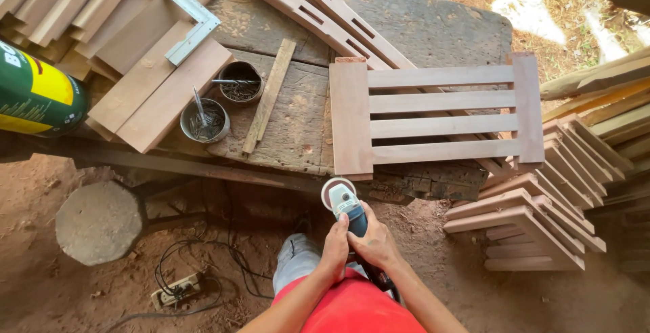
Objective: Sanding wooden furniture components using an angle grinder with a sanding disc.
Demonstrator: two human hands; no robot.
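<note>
1. Hands first: the left hand [334, 246] and the right hand [372, 241] both wrap the blue-grey body of an angle grinder [344, 204], fingers [340, 228] clamped around it, held low in front of the person's red shirt and below the table [284, 130] edge.
2. Grinder position: its sanding disc [336, 188] points up and forward, just short of the near corner of the slatted wooden frame [437, 113] that lies flat on the table.
3. Risk of a snag: the frame's near edge overhangs the table, so a spinning disc meeting that corner at a bad angle would likely kick or gouge the wood.
4. Risk of shifting: nothing visibly clamps the frame, so pressure from the tool could slide it.
5. Risk from the cord: the black cable [379, 280] runs back past the person's leg toward a power strip [177, 289] on the dirt floor, where it could catch a foot.
6. Risk of spills: two metal tins of nails [205, 121] sit near the table edge, and vibration could walk them off.
</note>
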